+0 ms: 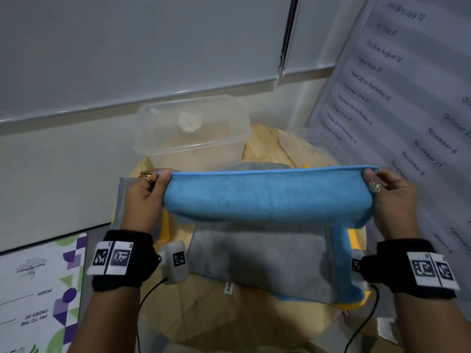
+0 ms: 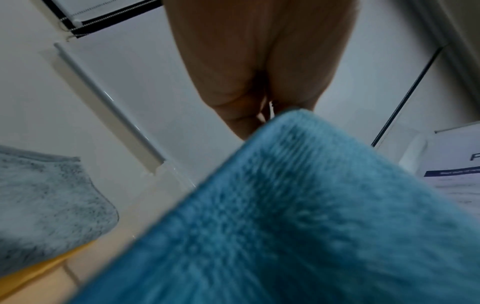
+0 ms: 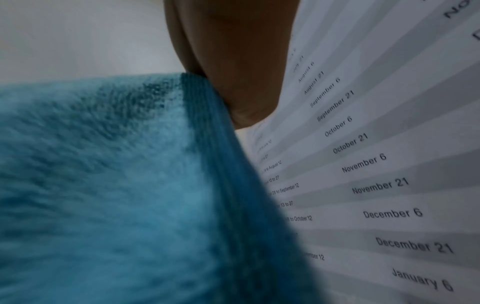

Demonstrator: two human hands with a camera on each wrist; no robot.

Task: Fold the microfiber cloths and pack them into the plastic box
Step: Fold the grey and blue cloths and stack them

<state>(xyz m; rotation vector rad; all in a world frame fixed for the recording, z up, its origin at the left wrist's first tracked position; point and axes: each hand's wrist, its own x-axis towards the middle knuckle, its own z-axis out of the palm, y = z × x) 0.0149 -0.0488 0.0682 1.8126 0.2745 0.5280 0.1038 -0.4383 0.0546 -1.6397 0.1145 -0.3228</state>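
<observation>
Behind the counter (image 1: 265, 146) waits the plastic box (image 1: 192, 131); in front of it my left hand (image 1: 142, 200) and right hand (image 1: 390, 200) pinch the blue cloth's (image 1: 265, 197) corners, stretching it taut to fold evenly.

Head view looks down; wrist views close on blue cloth (image 1: 265, 197).
</observation>
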